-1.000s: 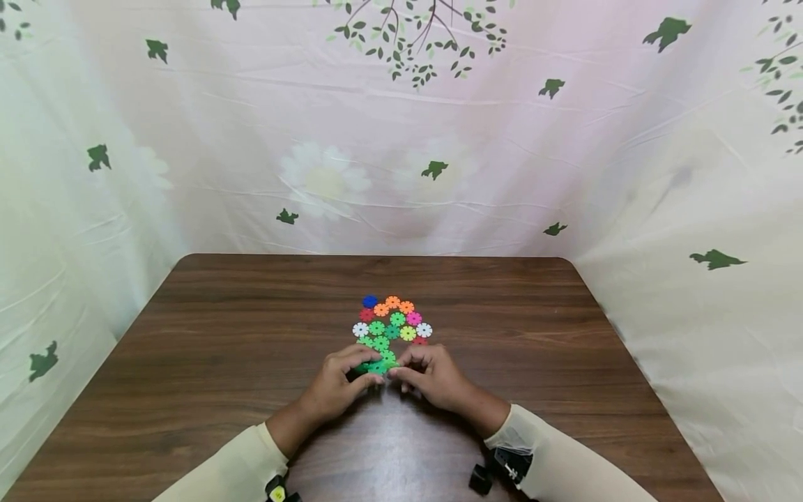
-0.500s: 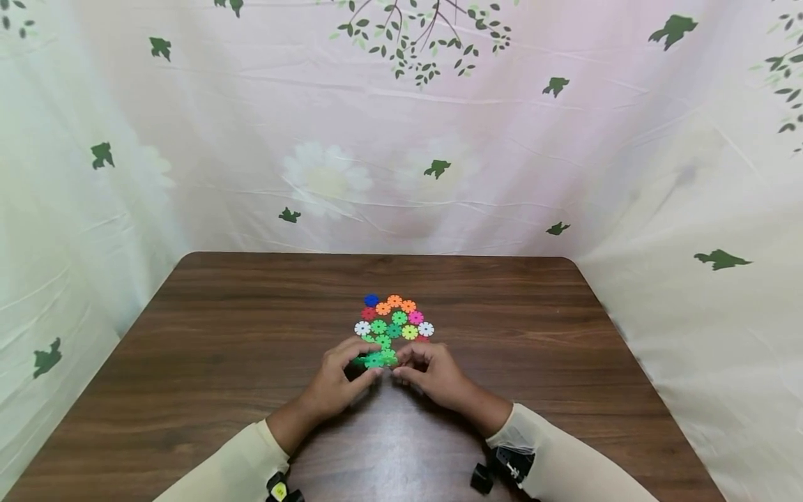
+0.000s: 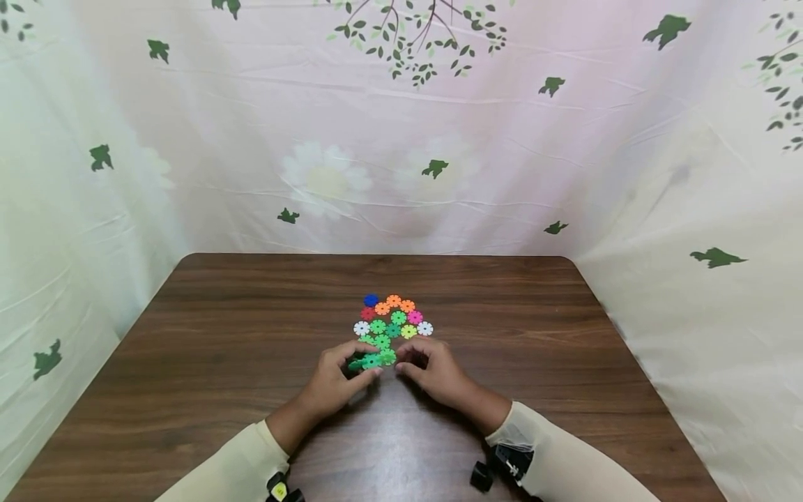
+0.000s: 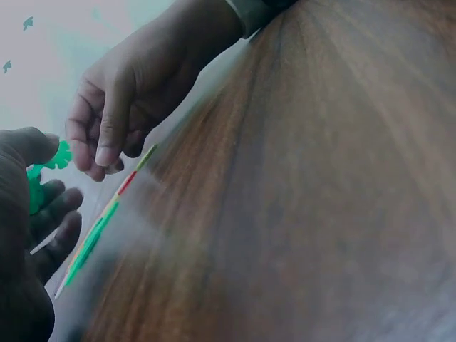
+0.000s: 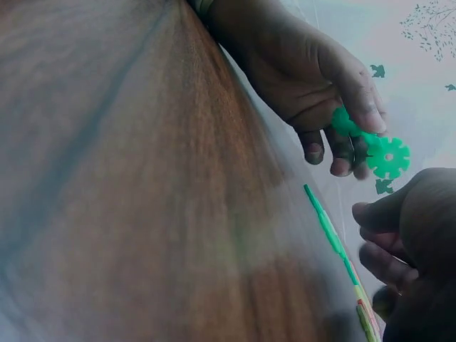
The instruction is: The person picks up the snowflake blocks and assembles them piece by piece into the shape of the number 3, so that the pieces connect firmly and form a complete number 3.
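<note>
L hand (image 3: 335, 374) pinches joined green discs (image 3: 371, 361) btw thumb & fingers, up off the table (image 3: 251, 300) acc. to the wrist views. Next along, flat discs lie in a cluster nr mid-table, L to R: white disc (image 3: 361, 328), red disc (image 3: 366, 314), blue disc (image 3: 371, 300), some green ones (image 3: 378, 326), orange discs (image 3: 393, 300), yellow disc (image 3: 409, 331), pink disc (image 3: 415, 316). R hand (image 3: 437, 376): fingers loosely bent, thumb tip apart from index, holding nothing visible. Change: a sec ago R fingertips were at the joined set's right edge; now there's a gap. So L hand alone has the set & R's free; join looks OK, tho can't tell how firmly it's seated.
</note>
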The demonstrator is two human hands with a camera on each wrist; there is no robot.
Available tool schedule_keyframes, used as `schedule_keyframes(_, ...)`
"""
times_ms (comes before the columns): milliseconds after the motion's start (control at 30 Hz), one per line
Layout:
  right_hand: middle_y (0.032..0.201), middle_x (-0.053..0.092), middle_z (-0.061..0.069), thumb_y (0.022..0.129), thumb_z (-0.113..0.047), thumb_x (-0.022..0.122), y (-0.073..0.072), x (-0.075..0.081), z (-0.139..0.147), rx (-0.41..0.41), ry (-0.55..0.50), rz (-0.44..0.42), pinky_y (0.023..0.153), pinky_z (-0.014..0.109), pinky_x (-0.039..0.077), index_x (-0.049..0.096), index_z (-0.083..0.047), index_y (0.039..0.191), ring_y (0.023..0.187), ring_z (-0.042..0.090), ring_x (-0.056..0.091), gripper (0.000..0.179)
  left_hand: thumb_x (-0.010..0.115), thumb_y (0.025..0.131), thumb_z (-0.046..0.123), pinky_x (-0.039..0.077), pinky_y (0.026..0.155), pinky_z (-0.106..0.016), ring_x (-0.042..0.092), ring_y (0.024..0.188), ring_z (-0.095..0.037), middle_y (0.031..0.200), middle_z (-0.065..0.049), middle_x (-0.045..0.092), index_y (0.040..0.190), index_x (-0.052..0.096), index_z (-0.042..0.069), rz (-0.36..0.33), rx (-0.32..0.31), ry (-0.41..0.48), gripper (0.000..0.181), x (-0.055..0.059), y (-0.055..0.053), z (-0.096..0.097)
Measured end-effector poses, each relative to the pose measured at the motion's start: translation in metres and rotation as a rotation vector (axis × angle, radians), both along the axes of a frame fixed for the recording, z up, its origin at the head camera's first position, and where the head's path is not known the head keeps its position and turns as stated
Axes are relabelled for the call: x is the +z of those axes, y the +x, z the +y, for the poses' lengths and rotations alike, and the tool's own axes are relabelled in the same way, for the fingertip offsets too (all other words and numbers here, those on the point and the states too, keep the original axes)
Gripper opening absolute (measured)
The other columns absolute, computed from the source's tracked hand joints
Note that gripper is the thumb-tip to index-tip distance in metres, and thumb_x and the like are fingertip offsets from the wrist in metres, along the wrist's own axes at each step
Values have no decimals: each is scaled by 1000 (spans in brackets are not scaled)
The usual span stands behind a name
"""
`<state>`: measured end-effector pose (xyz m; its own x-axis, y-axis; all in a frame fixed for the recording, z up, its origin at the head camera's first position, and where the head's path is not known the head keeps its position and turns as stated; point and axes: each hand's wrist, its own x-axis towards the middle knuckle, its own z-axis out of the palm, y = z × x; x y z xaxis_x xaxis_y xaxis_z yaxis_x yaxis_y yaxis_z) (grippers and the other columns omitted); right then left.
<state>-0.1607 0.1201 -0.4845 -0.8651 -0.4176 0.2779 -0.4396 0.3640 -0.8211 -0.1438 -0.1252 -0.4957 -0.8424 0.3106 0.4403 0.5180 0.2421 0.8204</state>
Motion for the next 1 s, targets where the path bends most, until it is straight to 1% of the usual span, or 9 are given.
schedule_keyframes(167,101,78,4,91,-2,87,-2,1,-2,-37,68,76,83,27,58,80,-11,101,93,13,69,16,84,95,3,61,79,-21,69,93,1,111,-16,81,119,73,-4,-96,-10,59,28,0,0,0)
schedule_keyframes(267,106,80,4,89,-4,89,-6,2,-5,-49,106,125,91,32,59,81,-10,102,99,19,72,16,82,96,1,64,75,-23,72,90,0,112,-21,80,122,72,-7,-137,-26,88,30,1,0,0)
schedule_keyframes(367,108,81,4,88,-6,91,-11,2,-9,-60,150,147,97,36,57,82,-10,103,104,20,71,18,78,98,-2,66,73,-27,78,87,-9,111,-26,78,126,69,-10,-186,-58,121,31,2,0,-1)
schedule_keyframes(500,100,78,3,85,-10,95,-15,2,-13,-88,219,163,93,37,51,83,-10,101,98,18,64,20,73,100,-4,68,72,-33,83,87,-26,110,-31,77,131,65,-13,-252,-97,155,33,3,2,0)
schedule_keyframes(567,95,74,2,84,-11,95,-16,1,-17,-105,251,161,92,37,45,83,-10,99,94,17,58,20,73,101,-4,68,73,-34,83,89,-30,110,-31,78,134,64,-13,-275,-95,158,35,3,2,-1)
schedule_keyframes(667,90,69,0,82,-15,97,-17,2,-21,-138,288,145,90,37,37,83,-10,95,92,16,53,19,72,101,-4,68,73,-32,83,91,-29,110,-30,78,137,63,-14,-296,-91,164,38,2,3,0)
schedule_keyframes(767,90,70,-2,80,-20,99,-18,2,-24,-172,325,130,89,38,34,85,-12,96,93,16,53,23,71,101,-4,67,73,-30,83,92,-25,109,-30,78,138,62,-15,-311,-87,177,39,2,1,0)
schedule_keyframes(900,93,73,-2,78,-25,101,-21,1,-25,-187,378,126,88,40,33,87,-12,103,93,16,55,31,72,101,-5,67,73,-27,83,92,-29,107,-30,79,136,64,-14,-295,-76,185,37,3,0,0)
schedule_keyframes(1000,94,73,-2,79,-26,100,-21,2,-25,-185,396,113,88,42,32,87,-13,106,93,16,54,33,73,100,-5,66,73,-25,83,93,-30,108,-29,79,132,67,-12,-272,-68,187,34,4,-1,-1)
